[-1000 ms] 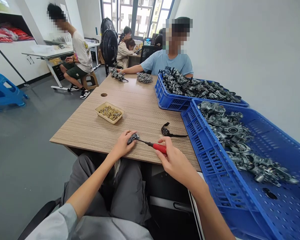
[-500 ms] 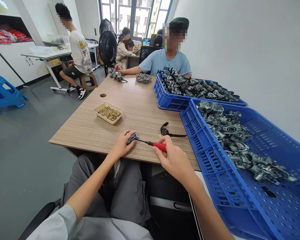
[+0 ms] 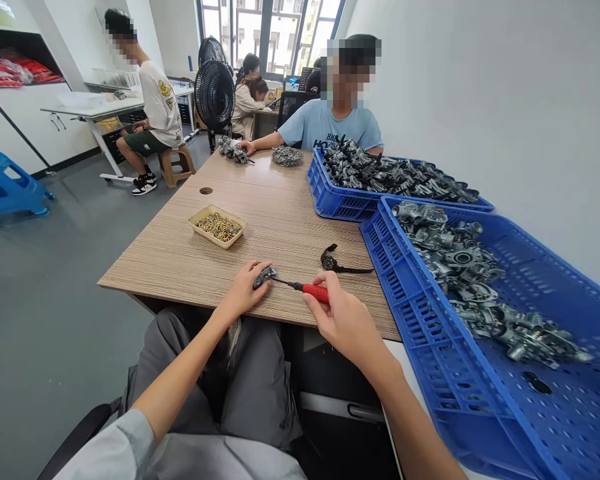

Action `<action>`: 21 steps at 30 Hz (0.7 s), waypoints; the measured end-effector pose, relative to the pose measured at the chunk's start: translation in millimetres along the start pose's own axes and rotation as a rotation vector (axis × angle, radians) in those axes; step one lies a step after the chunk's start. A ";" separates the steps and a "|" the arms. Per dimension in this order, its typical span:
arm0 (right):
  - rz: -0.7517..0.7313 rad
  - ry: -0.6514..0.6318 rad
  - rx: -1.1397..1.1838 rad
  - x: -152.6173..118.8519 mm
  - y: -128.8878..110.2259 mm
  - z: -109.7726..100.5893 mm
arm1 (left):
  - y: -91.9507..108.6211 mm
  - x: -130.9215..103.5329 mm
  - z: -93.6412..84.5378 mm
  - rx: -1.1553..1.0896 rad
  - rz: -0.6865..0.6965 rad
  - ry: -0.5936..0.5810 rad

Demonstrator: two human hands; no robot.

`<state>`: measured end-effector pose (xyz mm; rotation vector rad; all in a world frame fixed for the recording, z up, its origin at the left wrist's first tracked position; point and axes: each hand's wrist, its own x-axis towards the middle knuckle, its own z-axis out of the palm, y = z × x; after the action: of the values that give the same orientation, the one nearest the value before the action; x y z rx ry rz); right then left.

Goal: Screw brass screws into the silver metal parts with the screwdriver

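On the table near its front edge, my left hand (image 3: 243, 291) is closed around a small grey metal part (image 3: 265, 275); the fingers hide much of it. My right hand (image 3: 347, 317) grips a screwdriver by its red handle (image 3: 316, 292). The dark shaft (image 3: 286, 283) points left, and its tip meets the right end of the metal part. Whether the tip sits in a screw is too small to tell. Beyond my left hand stands a cream tray (image 3: 209, 238) of small brass-coloured screws (image 3: 220, 227).
A black wristwatch (image 3: 330, 261) lies beyond my right hand. On the right, a blue crate (image 3: 410, 320) holds grey metal castings (image 3: 465, 257); another blue crate (image 3: 330, 200) of parts stands behind it. Across the wooden table (image 3: 270, 200) sits a person in a blue shirt (image 3: 325, 127).
My right hand and the screwdriver handle have shifted slightly left. My left hand stays on the metal part. Across the table, the other person's hand has moved slightly right beside the parts there.
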<state>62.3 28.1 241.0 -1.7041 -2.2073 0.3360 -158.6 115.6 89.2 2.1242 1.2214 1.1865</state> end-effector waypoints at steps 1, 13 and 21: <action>-0.038 -0.018 0.050 -0.4 0.8 -1.9 | -0.3 -0.1 0.1 0.001 -0.001 -0.002; 0.097 0.026 -0.155 2.7 1.7 1.0 | 1.4 -0.4 -0.8 -0.013 -0.014 -0.007; -0.043 0.003 -0.025 0.9 7.7 -2.1 | 0.2 -0.9 -0.9 -0.014 -0.009 -0.010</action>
<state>69.8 31.0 240.1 -1.6655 -2.2519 0.2956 -159.4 114.6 89.5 2.1095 1.2133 1.1765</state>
